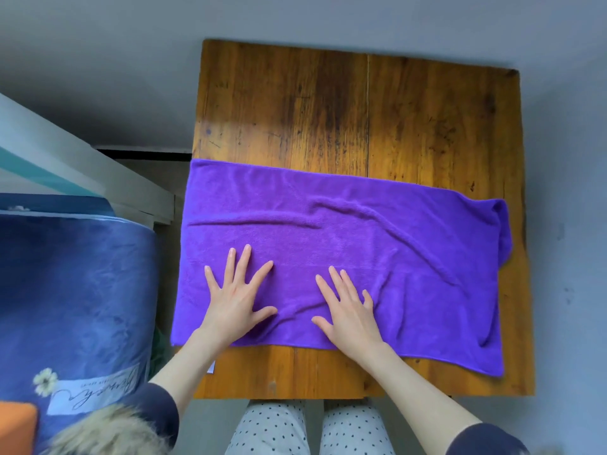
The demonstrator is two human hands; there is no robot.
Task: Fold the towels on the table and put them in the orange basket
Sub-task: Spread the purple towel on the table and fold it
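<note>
One purple towel [345, 257] lies spread on the wooden tabletop [328, 110]. Left hand [235, 300] and right hand [348, 310] press it flat, each grip wide, fingers splayed.

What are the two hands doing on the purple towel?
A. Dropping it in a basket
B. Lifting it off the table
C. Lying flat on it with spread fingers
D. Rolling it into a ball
C: the left hand and right hand both rest flat, fingers spread, on the purple towel, which lies spread on the wooden table.
</note>
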